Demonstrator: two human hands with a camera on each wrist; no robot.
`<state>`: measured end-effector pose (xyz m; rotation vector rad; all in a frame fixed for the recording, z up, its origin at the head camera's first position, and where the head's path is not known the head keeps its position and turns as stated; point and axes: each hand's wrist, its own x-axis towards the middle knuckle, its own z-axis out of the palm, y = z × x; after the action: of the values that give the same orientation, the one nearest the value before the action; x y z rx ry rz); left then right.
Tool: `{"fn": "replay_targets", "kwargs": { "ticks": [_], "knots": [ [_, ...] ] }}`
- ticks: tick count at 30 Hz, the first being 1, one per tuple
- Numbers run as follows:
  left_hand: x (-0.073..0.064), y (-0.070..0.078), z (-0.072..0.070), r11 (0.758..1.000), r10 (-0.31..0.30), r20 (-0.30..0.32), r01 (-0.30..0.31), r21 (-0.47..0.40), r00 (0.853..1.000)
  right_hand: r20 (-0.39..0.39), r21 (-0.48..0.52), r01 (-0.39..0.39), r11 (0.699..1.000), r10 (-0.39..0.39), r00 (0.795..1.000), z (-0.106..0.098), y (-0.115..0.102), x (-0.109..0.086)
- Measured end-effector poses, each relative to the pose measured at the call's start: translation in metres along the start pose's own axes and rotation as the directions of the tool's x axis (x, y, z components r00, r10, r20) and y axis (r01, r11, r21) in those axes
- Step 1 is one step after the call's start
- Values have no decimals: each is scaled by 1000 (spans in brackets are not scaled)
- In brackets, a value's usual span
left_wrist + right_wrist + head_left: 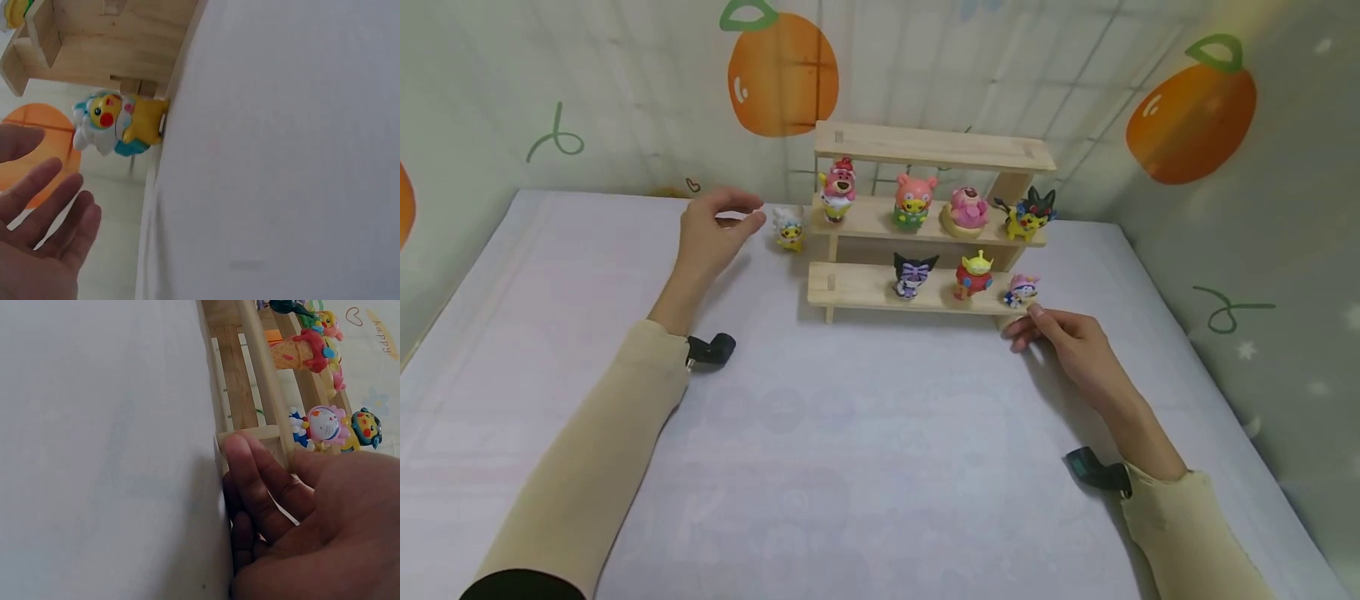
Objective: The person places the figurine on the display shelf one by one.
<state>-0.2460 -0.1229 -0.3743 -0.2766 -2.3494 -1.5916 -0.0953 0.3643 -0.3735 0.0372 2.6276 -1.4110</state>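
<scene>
A three-tier wooden display shelf (865, 297) stands at the back of the table with small figurines on its two lower tiers. With thumb and fingers, my right hand (1078, 346) grips the front right end of its bottom tier, beside a pink-and-white cat figurine (324, 424). My left hand (711, 237) is in the air left of the shelf, fingers loosely bent and holding nothing. Just right of its fingertips, apart from them, a yellow figurine in a fluffy white hood (789, 229) stands upright on the table by the shelf's left end.
On the middle tier are a red-capped bear (838, 190), a pink-hooded figurine (913, 202), a pink figurine (967, 210) and a black-eared yellow one (1032, 214). A black-hooded figurine (913, 277) and a green alien (973, 277) share the bottom tier. A printed curtain (647, 100) hangs behind.
</scene>
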Motion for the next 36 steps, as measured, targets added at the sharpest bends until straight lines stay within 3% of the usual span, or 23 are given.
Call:
{"fn": "replay_targets", "kwargs": {
  "ticks": [5, 10, 15, 23, 29, 36],
  "knots": [
    [2, 1, 11, 998, -42, 128, 46, -30, 991, 14, -19, -10, 1000, 10, 1000, -3, -1, -1],
    [0, -7, 21, 991, -57, 184, 78, -107, 981, 29, -21, -40, 999, 41, 999, -1, 0, -1],
    [1, -11, 30, 991, -73, 250, 99, -92, 965, 22, -27, -32, 999, 32, 999, 1, -2, -2],
    [4, -11, 34, 990, -94, 263, 117, -73, 960, 5, -19, 1, 1000, -1, 1000, -1, -1, -3],
    [3, -7, 32, 990, -106, 260, 125, -58, 960, 17, -16, -16, 1000, 16, 1000, -3, -1, -1],
    [1, 0, 25, 990, -125, 296, 139, -27, 947, 18, -25, -29, 999, 29, 999, -3, -1, 0]
  ]
}}
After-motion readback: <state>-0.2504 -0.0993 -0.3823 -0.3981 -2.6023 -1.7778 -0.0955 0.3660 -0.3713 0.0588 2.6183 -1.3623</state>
